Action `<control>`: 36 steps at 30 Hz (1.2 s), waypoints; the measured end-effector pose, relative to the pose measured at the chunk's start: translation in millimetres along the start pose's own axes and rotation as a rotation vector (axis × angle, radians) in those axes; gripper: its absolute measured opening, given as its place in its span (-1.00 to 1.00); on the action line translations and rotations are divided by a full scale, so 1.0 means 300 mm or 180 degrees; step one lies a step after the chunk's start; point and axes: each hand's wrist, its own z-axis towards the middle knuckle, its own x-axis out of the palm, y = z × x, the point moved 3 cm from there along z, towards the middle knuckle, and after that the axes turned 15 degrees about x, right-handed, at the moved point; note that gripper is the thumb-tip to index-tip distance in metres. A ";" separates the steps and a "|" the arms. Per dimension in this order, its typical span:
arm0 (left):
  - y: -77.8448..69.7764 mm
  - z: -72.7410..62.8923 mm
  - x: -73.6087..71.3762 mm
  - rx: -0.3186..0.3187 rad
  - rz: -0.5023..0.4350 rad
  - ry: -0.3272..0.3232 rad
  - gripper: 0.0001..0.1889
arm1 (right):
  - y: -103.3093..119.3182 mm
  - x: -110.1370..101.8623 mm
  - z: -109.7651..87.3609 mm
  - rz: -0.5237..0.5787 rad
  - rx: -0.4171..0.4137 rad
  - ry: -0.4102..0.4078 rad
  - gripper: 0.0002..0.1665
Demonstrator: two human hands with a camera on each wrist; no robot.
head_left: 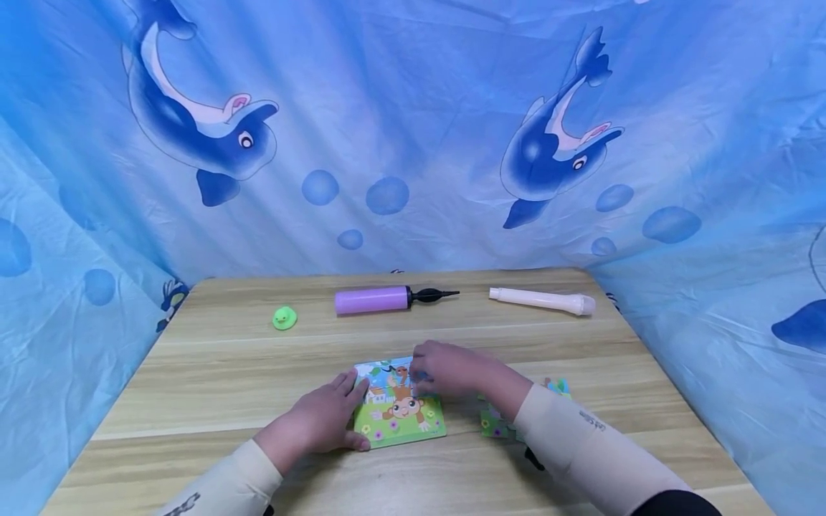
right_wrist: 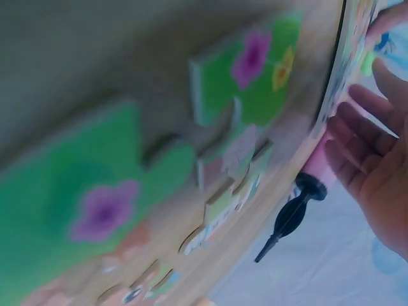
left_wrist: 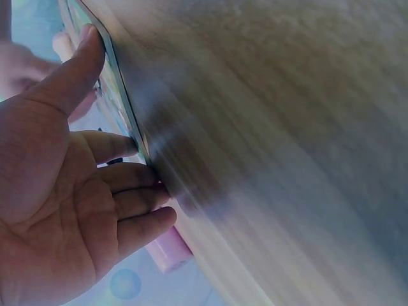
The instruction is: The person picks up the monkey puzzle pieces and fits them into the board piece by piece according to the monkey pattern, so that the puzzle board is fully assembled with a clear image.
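Observation:
A puzzle board [head_left: 413, 424] with a monkey picture lies flat on the wooden table. My left hand [head_left: 325, 416] rests along its left side, thumb at the near corner, fingers fairly straight against the edge. Over the board's upper right part is my right hand [head_left: 450, 369], fingers slightly bent; its wrist view shows no piece between them. That hand hides part of the picture. Several loose puzzle pieces [head_left: 493, 426], green with flowers, lie to the right, partly covered by my right forearm. Close up in the right wrist view is a green piece [right_wrist: 38, 191] with a purple flower.
Towards the back of the table [head_left: 219, 394] lie a small green duck toy [head_left: 284, 317], a purple balloon pump [head_left: 372, 300] with a black nozzle, and a pale tube-like stick [head_left: 542, 299]. A blue dolphin-print curtain [head_left: 413, 129] surrounds the table's back and sides.

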 end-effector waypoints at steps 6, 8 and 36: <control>-0.008 -0.017 -0.007 -0.0003 -0.0016 -0.0021 0.09 | 0.040 0.012 -0.068 -0.0170 0.0033 -0.0111 -0.34; -0.010 -0.019 -0.006 -0.0005 0.0000 -0.0015 0.09 | 0.050 0.017 -0.075 -0.0206 0.0082 -0.0114 -0.32; 0.008 0.008 -0.014 -0.0095 -0.0140 -0.0060 0.15 | -0.086 -0.050 -0.136 0.0700 0.0560 -0.0156 -0.45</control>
